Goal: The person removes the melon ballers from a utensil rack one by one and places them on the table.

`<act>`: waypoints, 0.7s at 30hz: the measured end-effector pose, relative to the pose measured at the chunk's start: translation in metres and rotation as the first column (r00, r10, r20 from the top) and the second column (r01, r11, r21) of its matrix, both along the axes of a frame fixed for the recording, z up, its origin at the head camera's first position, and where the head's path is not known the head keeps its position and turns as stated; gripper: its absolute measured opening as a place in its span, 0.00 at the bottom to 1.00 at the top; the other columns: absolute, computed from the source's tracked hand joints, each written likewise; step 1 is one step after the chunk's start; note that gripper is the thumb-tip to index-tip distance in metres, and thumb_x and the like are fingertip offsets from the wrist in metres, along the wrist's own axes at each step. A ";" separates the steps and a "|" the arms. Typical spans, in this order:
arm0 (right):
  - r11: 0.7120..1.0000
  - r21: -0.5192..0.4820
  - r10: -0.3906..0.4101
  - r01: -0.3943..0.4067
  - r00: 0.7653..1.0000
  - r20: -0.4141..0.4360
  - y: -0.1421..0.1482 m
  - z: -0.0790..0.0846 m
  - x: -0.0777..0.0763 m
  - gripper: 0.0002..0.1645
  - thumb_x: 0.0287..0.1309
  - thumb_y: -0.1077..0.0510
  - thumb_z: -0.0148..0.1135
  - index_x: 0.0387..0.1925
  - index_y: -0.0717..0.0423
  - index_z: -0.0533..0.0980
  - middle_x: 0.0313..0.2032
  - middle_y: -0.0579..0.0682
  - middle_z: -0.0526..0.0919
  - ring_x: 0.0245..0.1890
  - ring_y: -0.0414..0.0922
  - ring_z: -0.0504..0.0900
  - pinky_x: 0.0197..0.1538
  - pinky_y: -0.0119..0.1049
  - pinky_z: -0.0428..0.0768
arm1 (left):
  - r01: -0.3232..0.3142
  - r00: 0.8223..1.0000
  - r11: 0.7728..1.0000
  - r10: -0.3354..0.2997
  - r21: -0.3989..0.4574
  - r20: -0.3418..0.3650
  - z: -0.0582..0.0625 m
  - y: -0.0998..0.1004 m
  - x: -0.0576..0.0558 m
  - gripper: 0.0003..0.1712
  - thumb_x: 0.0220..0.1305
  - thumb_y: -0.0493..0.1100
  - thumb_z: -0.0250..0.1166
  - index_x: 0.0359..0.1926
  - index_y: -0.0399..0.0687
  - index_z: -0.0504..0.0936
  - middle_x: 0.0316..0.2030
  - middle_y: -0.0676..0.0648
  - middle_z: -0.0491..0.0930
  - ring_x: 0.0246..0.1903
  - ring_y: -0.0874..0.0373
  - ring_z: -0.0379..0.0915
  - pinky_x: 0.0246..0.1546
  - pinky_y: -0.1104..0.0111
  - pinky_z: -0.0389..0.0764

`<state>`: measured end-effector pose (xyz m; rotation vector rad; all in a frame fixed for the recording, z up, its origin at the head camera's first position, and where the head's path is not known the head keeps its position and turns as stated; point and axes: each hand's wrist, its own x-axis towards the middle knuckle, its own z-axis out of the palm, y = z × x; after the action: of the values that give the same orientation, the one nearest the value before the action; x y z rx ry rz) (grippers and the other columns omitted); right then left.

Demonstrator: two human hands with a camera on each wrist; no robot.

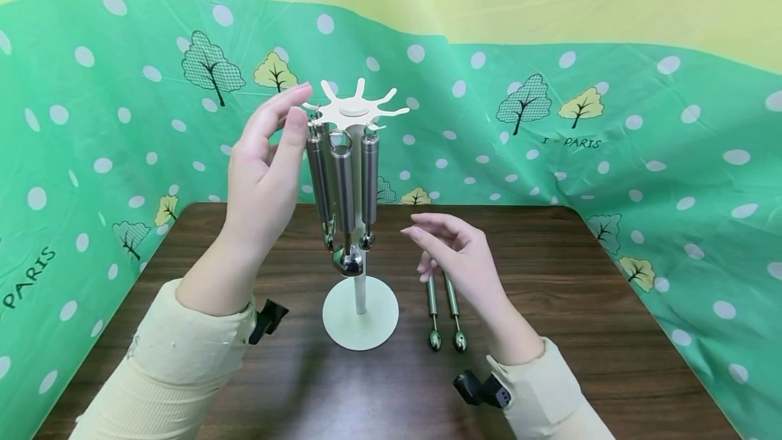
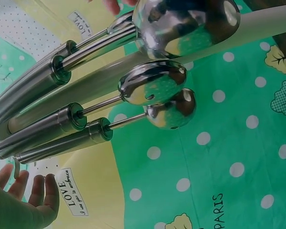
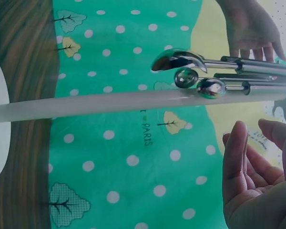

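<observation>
A white rack (image 1: 354, 114) with radiating hooks stands upright on a round base (image 1: 342, 324). Several steel scoops with ringed, tubular handles hang from it; the front scoop (image 1: 345, 189) has a larger bowl than its neighbours. My left hand (image 1: 264, 165) is raised at the rack's left side, fingers extended, fingertips beside the top of the leftmost hanging scoop (image 1: 318, 175); whether they touch it I cannot tell. To the right of the rack, my right hand (image 1: 461, 253) hovers with loosely bent fingers and nothing in them. Below it lie two small scoops (image 1: 433, 304), their upper handles partly hidden by the hand.
A dark wooden table (image 1: 550, 277) carries everything. Behind and at both sides hangs a green and yellow cloth (image 1: 464, 175) printed with trees and dots. Each wrist wears a small black camera (image 1: 267, 321).
</observation>
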<state>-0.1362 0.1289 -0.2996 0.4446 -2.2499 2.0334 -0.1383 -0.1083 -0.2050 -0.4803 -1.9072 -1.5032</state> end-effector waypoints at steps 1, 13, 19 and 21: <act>1.000 0.000 0.003 -0.003 1.000 -0.003 -0.001 0.001 0.000 0.18 0.63 0.61 0.64 0.54 0.62 0.78 0.36 0.37 0.88 0.17 0.41 0.79 0.24 0.42 0.84 | -0.003 1.000 1.000 0.003 -0.002 0.003 0.000 0.000 0.000 0.21 0.76 0.44 0.50 0.64 0.43 0.76 0.65 0.51 0.72 0.57 0.60 0.69 0.50 0.71 0.74; 0.998 -0.027 0.062 -0.064 0.997 -0.050 -0.012 0.014 0.001 0.20 0.64 0.62 0.62 0.57 0.62 0.77 0.43 0.44 0.89 0.16 0.43 0.79 0.23 0.41 0.83 | -0.023 1.000 1.000 0.023 0.007 -0.006 0.000 -0.002 -0.001 0.19 0.74 0.42 0.54 0.61 0.41 0.78 0.61 0.49 0.76 0.50 0.61 0.71 0.40 0.75 0.75; 0.993 -0.050 0.103 -0.107 0.992 -0.077 -0.020 0.019 -0.001 0.21 0.64 0.64 0.61 0.58 0.64 0.77 0.49 0.55 0.87 0.16 0.43 0.79 0.22 0.41 0.83 | -0.061 0.998 0.998 0.061 0.006 -0.004 0.002 -0.002 0.000 0.17 0.72 0.44 0.58 0.58 0.45 0.81 0.50 0.51 0.79 0.28 0.61 0.69 0.23 0.74 0.67; 0.991 -0.053 0.117 -0.121 0.990 -0.080 -0.023 0.021 -0.002 0.21 0.65 0.64 0.60 0.58 0.64 0.76 0.51 0.59 0.85 0.17 0.43 0.79 0.22 0.41 0.83 | -0.070 0.998 0.997 0.070 0.011 0.003 0.003 -0.002 0.000 0.17 0.72 0.44 0.59 0.57 0.45 0.82 0.46 0.55 0.79 0.27 0.61 0.68 0.23 0.73 0.67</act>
<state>-0.1380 0.1059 -0.2782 0.6553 -2.1639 2.0913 -0.1380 -0.1106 -0.2020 -0.4020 -1.8970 -1.4691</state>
